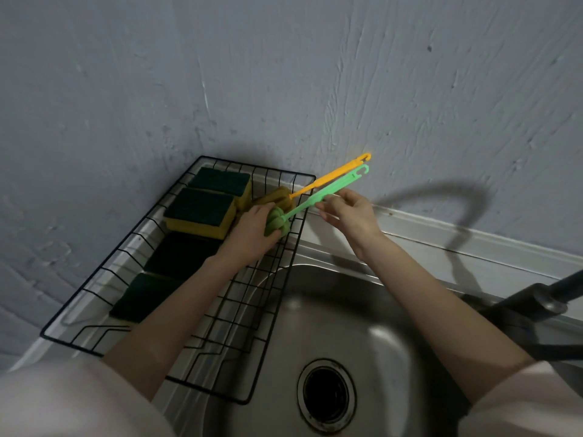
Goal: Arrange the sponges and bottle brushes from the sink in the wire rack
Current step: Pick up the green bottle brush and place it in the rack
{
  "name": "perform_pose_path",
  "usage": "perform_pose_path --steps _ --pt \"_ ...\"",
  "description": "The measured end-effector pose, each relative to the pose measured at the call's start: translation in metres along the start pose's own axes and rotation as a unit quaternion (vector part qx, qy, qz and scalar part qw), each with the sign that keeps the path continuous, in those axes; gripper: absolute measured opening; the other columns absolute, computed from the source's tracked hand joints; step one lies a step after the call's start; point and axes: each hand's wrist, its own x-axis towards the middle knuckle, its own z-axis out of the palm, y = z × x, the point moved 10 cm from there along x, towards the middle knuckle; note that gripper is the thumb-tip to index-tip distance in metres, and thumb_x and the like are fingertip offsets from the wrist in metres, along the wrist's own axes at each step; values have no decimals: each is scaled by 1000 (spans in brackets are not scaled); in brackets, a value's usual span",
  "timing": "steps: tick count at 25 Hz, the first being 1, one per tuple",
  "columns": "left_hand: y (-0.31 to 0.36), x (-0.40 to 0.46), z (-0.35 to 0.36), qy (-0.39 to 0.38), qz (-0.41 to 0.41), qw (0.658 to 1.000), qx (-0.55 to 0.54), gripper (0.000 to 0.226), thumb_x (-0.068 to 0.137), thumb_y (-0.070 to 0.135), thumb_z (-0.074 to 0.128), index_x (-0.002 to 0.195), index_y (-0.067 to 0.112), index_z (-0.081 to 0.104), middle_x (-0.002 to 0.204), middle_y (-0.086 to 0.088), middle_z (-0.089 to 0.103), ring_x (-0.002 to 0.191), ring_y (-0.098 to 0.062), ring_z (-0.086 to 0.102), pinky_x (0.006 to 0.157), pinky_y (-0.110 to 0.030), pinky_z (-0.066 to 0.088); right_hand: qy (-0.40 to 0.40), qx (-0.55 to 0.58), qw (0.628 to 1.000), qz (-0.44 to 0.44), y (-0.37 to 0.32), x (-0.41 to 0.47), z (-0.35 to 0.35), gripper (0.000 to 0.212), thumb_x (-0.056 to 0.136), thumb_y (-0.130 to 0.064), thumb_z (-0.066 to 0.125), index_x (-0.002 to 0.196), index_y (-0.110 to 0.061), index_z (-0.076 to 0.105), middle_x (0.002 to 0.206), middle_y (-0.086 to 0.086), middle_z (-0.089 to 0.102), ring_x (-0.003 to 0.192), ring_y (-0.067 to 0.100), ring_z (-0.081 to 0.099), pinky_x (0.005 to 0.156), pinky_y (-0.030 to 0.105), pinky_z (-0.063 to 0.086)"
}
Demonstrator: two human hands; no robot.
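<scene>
Both hands hold the green bottle brush [310, 200]: left hand [252, 230] wraps its sponge head inside the wire rack [220, 339], right hand [348, 212] pinches the handle. Its long axis runs up-right over the rim, parallel to the orange bottle brush [328, 176] just beside it.

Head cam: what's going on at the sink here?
A person is setting the green bottle brush into the wire rack beside the orange bottle brush. The left hand grips its sponge head; the right hand pinches the handle. Four sponges already sit in the rack in a row. The sink basin shows nothing left.
</scene>
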Motion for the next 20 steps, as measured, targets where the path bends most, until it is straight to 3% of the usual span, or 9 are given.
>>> perform_pose_path --steps 3,5,9,13,17,20 --pt "-1 -3 -2 3 -17 1000 19 65 86 21 58 141 5 26 147 -17 33 133 -30 35 112 -42 32 0 -15 999 32 11 -6 -6 27 93 -5 47 118 -1 54 89 5 62 77 9 59 76 21 50" --pt "0 -8 -8 10 -23 999 35 64 86 22 58 140 5 28 146 -18 33 132 -32 35 111 -45 32 0 -14 998 56 18 -13 -9 36 93 -8 49 127 2 47 103 10 60 83 14 60 74 21 49" --pt "13 -20 -28 41 -14 998 34 55 87 18 56 136 7 36 140 -18 42 125 -32 43 106 -42 37 -10 -35 997 64 20 -37 -16 35 93 -9 49 127 0 49 99 6 59 96 19 59 70 19 50" --pt "53 -40 -39 50 28 998 -13 43 87 15 54 129 7 46 131 -17 50 117 -28 51 92 -31 41 -35 -122 991 51 29 -71 -29 31 93 -9 48 123 -2 53 92 7 60 78 13 59 62 13 48" --pt "95 -68 -31 29 73 995 -54 36 88 10 53 124 7 51 128 -15 54 116 -25 52 91 -26 40 -56 -233 971 23 42 -102 -46 28 92 -5 46 118 0 57 87 5 59 76 11 53 68 14 43" --pt "120 -88 -9 6 86 993 -80 33 87 7 53 120 4 55 123 -15 59 112 -25 56 89 -23 39 -101 -335 937 11 54 -123 -53 29 88 -4 50 116 -2 59 93 6 58 85 14 55 84 22 44"
